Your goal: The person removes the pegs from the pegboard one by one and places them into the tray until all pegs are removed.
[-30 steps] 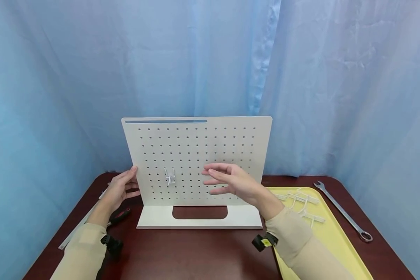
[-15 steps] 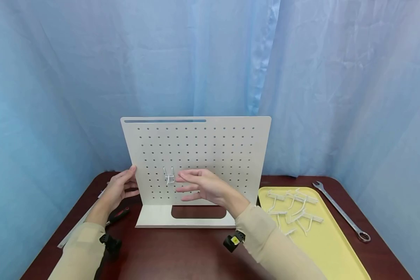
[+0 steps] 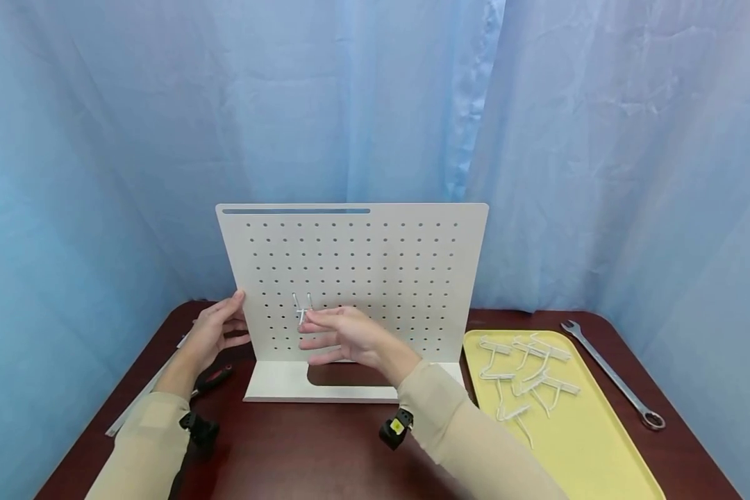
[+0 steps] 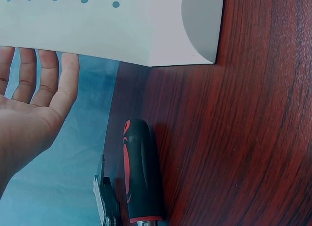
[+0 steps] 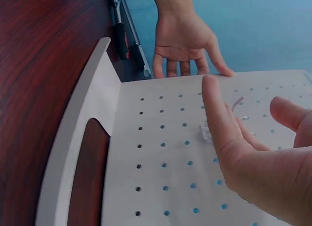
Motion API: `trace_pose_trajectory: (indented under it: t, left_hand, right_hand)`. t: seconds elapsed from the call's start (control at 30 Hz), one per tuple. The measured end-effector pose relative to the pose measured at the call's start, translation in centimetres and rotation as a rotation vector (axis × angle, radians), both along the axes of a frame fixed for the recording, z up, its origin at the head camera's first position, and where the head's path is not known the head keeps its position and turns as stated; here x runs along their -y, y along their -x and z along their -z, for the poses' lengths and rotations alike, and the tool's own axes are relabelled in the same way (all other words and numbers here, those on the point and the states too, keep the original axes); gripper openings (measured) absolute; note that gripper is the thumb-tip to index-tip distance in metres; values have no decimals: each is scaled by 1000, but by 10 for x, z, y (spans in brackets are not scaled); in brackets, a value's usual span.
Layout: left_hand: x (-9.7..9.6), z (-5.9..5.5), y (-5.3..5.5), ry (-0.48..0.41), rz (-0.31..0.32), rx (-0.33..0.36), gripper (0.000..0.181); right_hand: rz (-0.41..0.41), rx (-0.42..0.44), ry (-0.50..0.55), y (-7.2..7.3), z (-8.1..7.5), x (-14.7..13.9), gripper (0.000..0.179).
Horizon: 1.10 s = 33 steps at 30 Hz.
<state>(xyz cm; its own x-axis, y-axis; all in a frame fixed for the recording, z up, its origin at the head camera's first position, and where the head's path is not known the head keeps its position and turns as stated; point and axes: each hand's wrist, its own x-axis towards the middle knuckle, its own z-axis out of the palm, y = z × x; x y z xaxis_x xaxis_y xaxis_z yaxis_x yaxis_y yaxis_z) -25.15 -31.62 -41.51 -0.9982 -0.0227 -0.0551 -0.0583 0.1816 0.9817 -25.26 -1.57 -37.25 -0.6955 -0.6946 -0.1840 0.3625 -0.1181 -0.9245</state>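
A white pegboard (image 3: 375, 271) stands upright on its flat base. My left hand (image 3: 220, 326) holds its left edge, the thumb at the front and the fingers reaching behind; in the left wrist view the fingertips disappear past the edge. On the lower left of the board hangs a white double-pronged hook (image 3: 301, 314). Right beside that hook is my right hand (image 3: 344, 337), its thumb and index finger overlapping the hook's right side in the head view. In the right wrist view the hook's clear mount (image 5: 206, 132) shows behind the fingers, which are spread apart from the thumb with nothing between them.
At the right a yellow tray (image 3: 590, 444) carries several white hooks (image 3: 531, 378), with a combination wrench (image 3: 612, 375) beyond it. Left of the board lie a black-and-red handled tool (image 4: 141, 172) and a long light strip (image 3: 140, 399). Blue curtains surround the table.
My right hand has moved left across the front of the board, from its middle to the hung hook. The left hand stays on the board's edge.
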Motion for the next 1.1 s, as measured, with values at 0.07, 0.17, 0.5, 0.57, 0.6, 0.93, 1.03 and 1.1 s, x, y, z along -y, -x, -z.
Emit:
trace_pose_trajectory:
  t: [0.07,0.17,0.5,0.57,0.6,0.93,1.03,1.1]
  left_hand:
    - [0,-1,0,-2,3,1,57]
    - [0,-2,0,-1,3,-1,58]
    - [1,-5,1,-31,18,-10,52]
    - [0,-6,2,-35,21,-11,51]
    - [0,-7,2,-36,21,-10,51]
    - [1,-3,1,-24,28,-3,51]
    - [1,-2,0,-16,24,-8,51]
    - [1,-1,0,-15,26,-8,51]
  right_hand:
    - [14,14,-5,0,4,4,48]
    - [22,36,8,-1,8,10,47]
    - [47,62,51,3,20,22,51]
    - [47,65,51,5,23,23,52]
    - [47,67,51,6,24,24,52]
    - [61,51,29,8,25,31,52]
    - [65,69,41,8,26,32,51]
    - [71,69,47,8,26,32,49]
